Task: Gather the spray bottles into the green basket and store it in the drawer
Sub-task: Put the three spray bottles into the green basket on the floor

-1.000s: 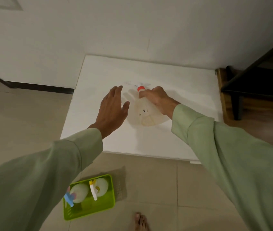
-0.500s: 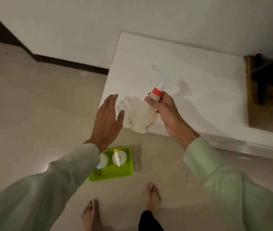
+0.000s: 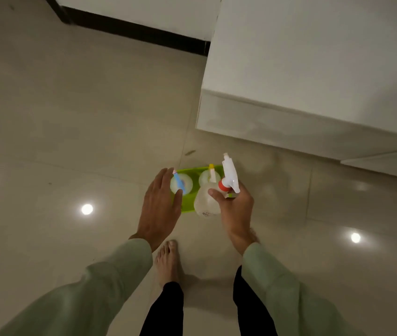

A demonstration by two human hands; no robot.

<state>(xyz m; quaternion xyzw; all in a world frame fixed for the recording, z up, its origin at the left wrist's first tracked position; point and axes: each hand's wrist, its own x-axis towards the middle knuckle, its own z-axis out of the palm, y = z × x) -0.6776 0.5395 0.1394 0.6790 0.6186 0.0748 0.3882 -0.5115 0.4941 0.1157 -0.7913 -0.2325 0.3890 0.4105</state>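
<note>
My right hand (image 3: 236, 206) grips the neck of a clear spray bottle (image 3: 206, 202) with a red collar and white trigger head, held above the floor over the green basket (image 3: 189, 207). The basket sits on the tiled floor in front of my feet. Two bottles stand inside it: one with a blue nozzle (image 3: 180, 184) on the left and one with a yellow-tipped nozzle (image 3: 210, 177) on the right. My left hand (image 3: 160, 207) hovers flat with fingers apart over the basket's left edge, holding nothing.
A white cabinet (image 3: 314, 76) stands at the upper right, its front face close behind the basket. A white wall with a dark skirting board (image 3: 132, 30) runs along the top. My bare foot (image 3: 168, 263) is planted just below the basket.
The bottle came off the white cabinet top and now hangs low over the basket in my right hand. My left hand dropped with it, and my view tilted down to the floor.
</note>
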